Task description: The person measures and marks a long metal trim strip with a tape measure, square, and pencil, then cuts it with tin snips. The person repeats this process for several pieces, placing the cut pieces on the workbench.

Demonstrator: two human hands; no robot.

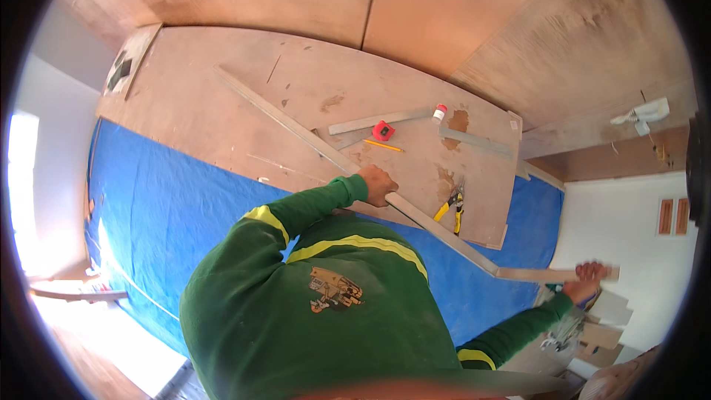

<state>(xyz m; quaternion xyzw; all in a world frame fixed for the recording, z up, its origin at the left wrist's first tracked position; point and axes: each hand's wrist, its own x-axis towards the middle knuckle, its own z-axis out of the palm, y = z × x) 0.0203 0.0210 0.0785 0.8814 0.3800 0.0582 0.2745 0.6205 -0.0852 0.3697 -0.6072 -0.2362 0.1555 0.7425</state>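
Observation:
A long, narrow, light-coloured strip [444,233] runs slantwise over the wooden panel and past its near right edge. It bends sharply to the right near its near end; I cannot tell if it is metal or wood. My left hand [376,185] is closed round its middle, at the panel's near edge. Out at the far right, my right hand [590,275] grips the bent end section, slightly blurred. Closest to my left hand on the panel are a yellow pencil [383,146], a red tape measure [383,131] and yellow-handled snips [452,206].
The brown wooden panel [207,96] lies over a blue tarp [163,185]. Behind the tape measure lie a shorter strip [378,121], a small red-and-white container [439,113] and a grey flat strip [478,141]. Wooden wall panels [474,7] rise behind. Cardboard boxes [598,337] stand at lower right.

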